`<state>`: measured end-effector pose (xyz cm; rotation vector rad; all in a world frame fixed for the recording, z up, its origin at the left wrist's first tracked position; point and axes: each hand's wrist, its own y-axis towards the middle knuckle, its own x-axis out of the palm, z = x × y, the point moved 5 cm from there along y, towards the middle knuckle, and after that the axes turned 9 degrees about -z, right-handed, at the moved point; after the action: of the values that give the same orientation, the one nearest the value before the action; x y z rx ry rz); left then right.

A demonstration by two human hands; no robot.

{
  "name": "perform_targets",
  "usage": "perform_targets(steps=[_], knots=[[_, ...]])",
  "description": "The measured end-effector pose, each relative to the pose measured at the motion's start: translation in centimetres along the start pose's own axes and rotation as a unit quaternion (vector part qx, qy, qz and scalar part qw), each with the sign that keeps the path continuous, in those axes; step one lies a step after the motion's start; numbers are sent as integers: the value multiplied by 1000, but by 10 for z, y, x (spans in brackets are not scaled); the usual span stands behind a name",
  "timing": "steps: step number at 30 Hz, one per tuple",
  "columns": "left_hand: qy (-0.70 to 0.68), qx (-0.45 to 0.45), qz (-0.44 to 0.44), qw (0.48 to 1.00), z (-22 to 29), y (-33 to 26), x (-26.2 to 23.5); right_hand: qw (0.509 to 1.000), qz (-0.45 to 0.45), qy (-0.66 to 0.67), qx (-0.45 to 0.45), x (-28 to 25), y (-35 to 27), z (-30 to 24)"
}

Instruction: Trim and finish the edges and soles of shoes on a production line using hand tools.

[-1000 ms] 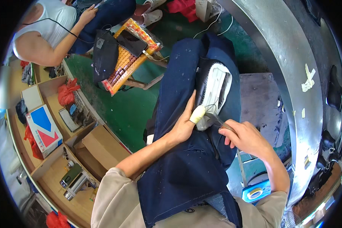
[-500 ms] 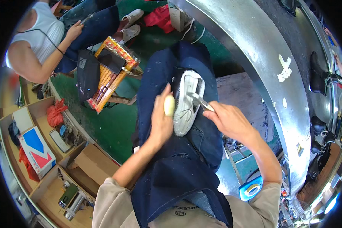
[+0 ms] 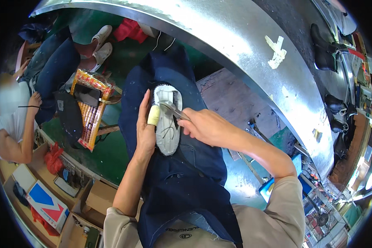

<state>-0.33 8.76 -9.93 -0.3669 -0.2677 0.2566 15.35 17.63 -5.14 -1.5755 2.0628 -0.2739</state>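
Lap, dark blue apron (image 3: 186, 165): the shoe (image 3: 167, 140) lies lengthwise on it, white face up, one end far and one end near me. A thin dark loop of cord (image 3: 168, 132) sits on its nearer half.

My right hand (image 3: 202, 126) is clenched round a metal hand tool (image 3: 175, 110), coming in from the right; its head is over the farther half of the white face (whether it bites there, I can't make out). My left hand (image 3: 146, 134) lies along the shoe's left side, fingers pointing far, the thumb in a yellow wrap (image 3: 153, 115) at the edge — how firmly it grasps, if at all, I cannot tell.

Left of my knees: a stool (image 3: 88, 124) with a beaded seat, bearing a dark phone (image 3: 87, 95) and, on its left, a black bag (image 3: 67, 118). Farther left, a seated co-worker (image 3: 16, 142). Far and right, a curved metal counter (image 3: 235, 25) — black boots (image 3: 324, 49) stand beyond it.
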Motion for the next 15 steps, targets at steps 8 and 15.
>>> perform_targets(steps=[8, 15], knots=[[59, 37, -11, 997, -10, 2, -9, 956, 142, -239, -91, -6, 29, -18], [63, 40, -70, 995, -17, -5, -10, 940, 178, -258, -135, -5, 16, -27]])
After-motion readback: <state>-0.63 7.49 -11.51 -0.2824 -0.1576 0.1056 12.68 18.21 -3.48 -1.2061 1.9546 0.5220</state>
